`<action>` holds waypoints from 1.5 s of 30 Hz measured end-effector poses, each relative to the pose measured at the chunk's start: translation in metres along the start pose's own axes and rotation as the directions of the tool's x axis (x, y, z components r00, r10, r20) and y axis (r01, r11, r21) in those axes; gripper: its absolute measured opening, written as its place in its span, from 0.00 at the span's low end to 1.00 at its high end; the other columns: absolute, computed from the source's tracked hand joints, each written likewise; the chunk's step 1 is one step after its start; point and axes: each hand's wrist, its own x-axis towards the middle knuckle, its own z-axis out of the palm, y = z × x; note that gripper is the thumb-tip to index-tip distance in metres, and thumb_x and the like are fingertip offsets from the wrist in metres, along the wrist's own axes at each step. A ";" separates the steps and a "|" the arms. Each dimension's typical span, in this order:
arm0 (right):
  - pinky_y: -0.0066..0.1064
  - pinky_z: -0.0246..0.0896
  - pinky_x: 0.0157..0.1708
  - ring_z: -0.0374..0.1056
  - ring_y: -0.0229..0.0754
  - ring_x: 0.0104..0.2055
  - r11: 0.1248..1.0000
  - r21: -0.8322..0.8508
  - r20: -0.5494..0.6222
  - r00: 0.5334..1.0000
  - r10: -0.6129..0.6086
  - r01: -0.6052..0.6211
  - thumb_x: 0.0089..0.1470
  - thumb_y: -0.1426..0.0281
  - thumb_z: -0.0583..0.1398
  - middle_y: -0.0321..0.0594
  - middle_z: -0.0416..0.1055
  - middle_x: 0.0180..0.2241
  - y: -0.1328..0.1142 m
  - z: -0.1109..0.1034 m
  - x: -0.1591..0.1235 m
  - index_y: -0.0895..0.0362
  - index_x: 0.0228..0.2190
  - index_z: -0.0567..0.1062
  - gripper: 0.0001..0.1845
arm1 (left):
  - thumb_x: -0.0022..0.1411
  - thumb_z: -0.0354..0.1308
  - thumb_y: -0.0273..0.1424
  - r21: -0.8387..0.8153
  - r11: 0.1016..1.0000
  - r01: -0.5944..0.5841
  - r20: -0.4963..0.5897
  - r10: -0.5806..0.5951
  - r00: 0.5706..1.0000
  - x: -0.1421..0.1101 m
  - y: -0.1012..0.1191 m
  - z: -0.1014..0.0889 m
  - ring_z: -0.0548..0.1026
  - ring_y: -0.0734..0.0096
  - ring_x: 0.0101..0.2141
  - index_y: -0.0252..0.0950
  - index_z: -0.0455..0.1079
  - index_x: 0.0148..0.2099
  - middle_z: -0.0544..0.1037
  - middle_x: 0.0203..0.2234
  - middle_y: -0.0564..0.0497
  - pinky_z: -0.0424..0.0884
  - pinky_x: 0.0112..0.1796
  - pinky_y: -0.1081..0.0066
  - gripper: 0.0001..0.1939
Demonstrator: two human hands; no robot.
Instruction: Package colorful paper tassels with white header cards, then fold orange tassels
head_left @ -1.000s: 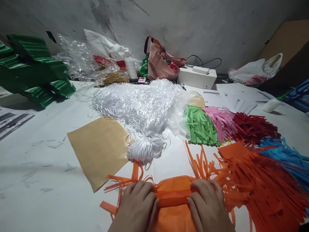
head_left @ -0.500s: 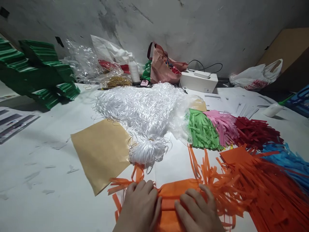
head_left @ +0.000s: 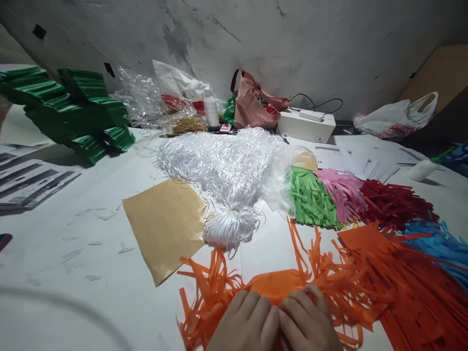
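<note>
A sheet of orange tissue paper (head_left: 276, 282), cut into fringes at both sides, lies at the front of the table. My left hand (head_left: 245, 321) and my right hand (head_left: 307, 318) meet side by side over its uncut middle band, their fingers curled down onto it. Thumbs and fingertips touch or nearly touch at the centre, covering the part of the paper they grip. Loose orange strips (head_left: 208, 275) spread out to the left of my hands. To the right, more fringed orange tissue paper (head_left: 409, 282) is heaped in a pile.
Behind the hands lie a bundle of white cord (head_left: 234, 161) and a brown paper sheet (head_left: 166, 224). Green (head_left: 312, 202), pink (head_left: 341, 192), dark red (head_left: 398, 202) and blue (head_left: 438, 243) fringed paper sits at right. A green folded stack (head_left: 80, 112) stands at back left.
My hands have come together over the middle of the orange paper; the left moved right. More orange strips on the left are uncovered. The whole view has shifted slightly.
</note>
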 end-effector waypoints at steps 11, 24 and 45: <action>0.44 0.43 0.65 0.71 0.45 0.52 0.980 -0.136 0.030 0.988 0.152 -0.146 0.67 0.72 0.52 0.41 0.79 0.45 0.018 -0.012 -0.018 0.53 0.31 0.74 0.14 | 0.72 0.42 0.22 -0.097 0.980 0.175 0.222 -0.150 0.963 -0.031 -0.029 -0.005 0.70 0.64 0.32 0.39 0.68 0.37 0.74 0.29 0.53 0.58 0.46 0.58 0.16; 0.52 0.39 0.65 0.71 0.49 0.52 0.949 -0.207 0.026 0.968 0.250 -0.240 0.63 0.74 0.55 0.42 0.78 0.46 0.015 -0.016 -0.003 0.53 0.33 0.74 0.09 | 0.67 0.50 0.24 -0.099 0.926 0.365 0.338 -0.314 0.887 -0.006 -0.034 -0.008 0.68 0.63 0.32 0.40 0.69 0.34 0.73 0.31 0.52 0.57 0.40 0.60 0.11; 0.39 0.47 0.49 0.58 0.40 0.29 0.999 -0.023 0.138 0.990 -0.035 0.038 0.70 0.76 0.42 0.35 0.65 0.23 -0.003 0.006 0.023 0.56 0.24 0.68 0.26 | 0.61 0.51 0.21 -0.354 0.915 0.196 0.128 -0.160 0.979 -0.001 -0.033 0.002 0.68 0.64 0.32 0.39 0.65 0.31 0.74 0.29 0.52 0.62 0.39 0.61 0.09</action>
